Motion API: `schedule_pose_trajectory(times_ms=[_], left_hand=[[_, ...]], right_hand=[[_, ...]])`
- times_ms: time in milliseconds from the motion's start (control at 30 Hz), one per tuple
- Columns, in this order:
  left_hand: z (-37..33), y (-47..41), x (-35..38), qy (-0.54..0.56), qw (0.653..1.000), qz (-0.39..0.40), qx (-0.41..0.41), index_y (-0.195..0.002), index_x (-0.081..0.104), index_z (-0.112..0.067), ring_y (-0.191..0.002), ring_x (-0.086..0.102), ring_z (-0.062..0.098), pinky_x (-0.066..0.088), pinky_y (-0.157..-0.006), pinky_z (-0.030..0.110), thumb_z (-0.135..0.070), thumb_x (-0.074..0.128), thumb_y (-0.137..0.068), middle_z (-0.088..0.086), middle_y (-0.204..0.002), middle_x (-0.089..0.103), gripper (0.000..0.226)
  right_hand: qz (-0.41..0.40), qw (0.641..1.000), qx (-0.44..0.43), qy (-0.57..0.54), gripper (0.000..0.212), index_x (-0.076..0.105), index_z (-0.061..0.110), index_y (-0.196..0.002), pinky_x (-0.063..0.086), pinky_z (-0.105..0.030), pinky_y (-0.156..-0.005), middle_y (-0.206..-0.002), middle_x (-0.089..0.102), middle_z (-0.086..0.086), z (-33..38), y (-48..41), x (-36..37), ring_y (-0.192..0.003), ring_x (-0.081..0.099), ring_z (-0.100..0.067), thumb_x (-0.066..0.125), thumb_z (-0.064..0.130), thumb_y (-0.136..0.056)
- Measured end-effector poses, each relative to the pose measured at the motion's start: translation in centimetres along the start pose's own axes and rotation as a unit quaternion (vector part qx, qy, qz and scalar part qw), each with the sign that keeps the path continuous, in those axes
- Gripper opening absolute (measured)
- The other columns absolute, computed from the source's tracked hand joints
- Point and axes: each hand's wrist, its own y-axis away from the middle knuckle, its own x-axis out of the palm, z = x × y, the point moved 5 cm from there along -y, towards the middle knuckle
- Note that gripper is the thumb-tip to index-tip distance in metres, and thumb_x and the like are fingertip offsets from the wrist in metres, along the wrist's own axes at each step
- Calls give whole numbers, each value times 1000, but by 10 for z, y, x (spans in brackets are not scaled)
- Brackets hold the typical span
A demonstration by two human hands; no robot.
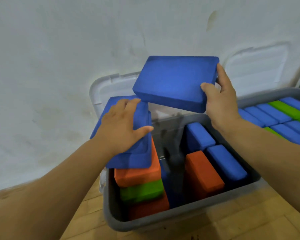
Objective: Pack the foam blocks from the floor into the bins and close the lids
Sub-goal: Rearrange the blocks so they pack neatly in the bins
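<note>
My right hand (220, 99) grips a flat blue foam block (173, 82) by its right edge and holds it in the air above the grey bin (189, 214). My left hand (123, 129) lies flat on another blue block (137, 156) that tops a stack of orange (139, 172), green (142, 190) and red-orange blocks at the bin's left side. At the bin's right side stand an orange block (203, 177) and two blue blocks (225, 161). The bin's clear lid (107, 87) stands open against the wall.
A second grey bin (267, 97) at the right is filled with several blue and green blocks, its lid (255, 64) leaning on the white wall. The bins stand on a wooden floor (232, 222). The wall is close behind both bins.
</note>
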Motion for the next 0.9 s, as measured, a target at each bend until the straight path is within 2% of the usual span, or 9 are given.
schedule_pose_trajectory(times_ms=[100,233,300,367,500,600,733,833,900], left_hand=[[4,-1,14,-86,994,64,-18,-152,38,-34,-129,45,30,42,-103,48,-83,15,-75,-1,-142,50,94],[12,-6,10,-120,987,102,-30,-148,40,-45,-133,39,26,38,-104,47,-79,30,-87,-8,-144,44,71],[15,-7,8,-117,987,108,-34,-147,41,-48,-134,38,23,37,-104,48,-79,33,-87,-9,-143,44,68],[14,-9,9,-115,987,110,-36,-146,41,-48,-134,38,23,37,-104,49,-80,32,-86,-9,-143,44,68],[9,-15,11,-123,986,104,-33,-145,42,-48,-132,39,24,38,-102,48,-80,32,-85,-8,-140,45,69],[9,-17,12,-109,988,104,-37,-143,45,-48,-130,40,26,39,-103,48,-78,36,-84,-6,-137,46,67],[10,-18,11,-87,991,99,-37,-141,47,-46,-127,42,26,40,-104,47,-77,37,-83,-6,-131,47,67],[11,-17,12,-87,991,101,-34,-142,47,-45,-126,42,25,40,-104,47,-76,37,-84,-7,-131,47,66],[11,-18,12,-91,991,97,-24,-141,47,-45,-125,43,25,41,-103,48,-76,38,-85,-7,-130,48,65]], right_hand=[[-14,998,-28,46,72,34,42,-155,38,-33,-115,-149,44,15,-1,-2,-11,-135,42,1,56,36,-87],[-17,993,-54,100,68,31,39,-157,35,-16,-106,-146,36,10,-4,1,-26,-130,41,-3,59,31,-95],[-1,989,-57,139,70,30,36,-157,29,1,-94,-145,32,10,-10,5,-28,-125,37,1,63,28,-96],[19,984,-56,166,71,31,35,-157,25,9,-85,-141,31,12,-15,8,-27,-117,37,8,65,26,-95],[48,979,-63,190,67,35,38,-155,26,9,-84,-139,30,12,-19,10,-24,-111,30,29,63,27,-96],[95,966,-71,229,65,38,42,-152,30,4,-84,-149,26,13,-15,9,-18,-109,28,32,65,32,-94],[186,937,-54,292,66,39,48,-151,31,-17,-94,-158,19,19,-18,17,-2,-113,34,12,66,42,-91],[241,912,-40,330,65,38,50,-150,33,-12,-83,-157,18,23,-30,28,13,-101,42,2,63,44,-91],[274,892,-29,359,66,36,51,-151,36,-17,-84,-158,16,23,-38,32,21,-105,45,0,62,46,-90]])
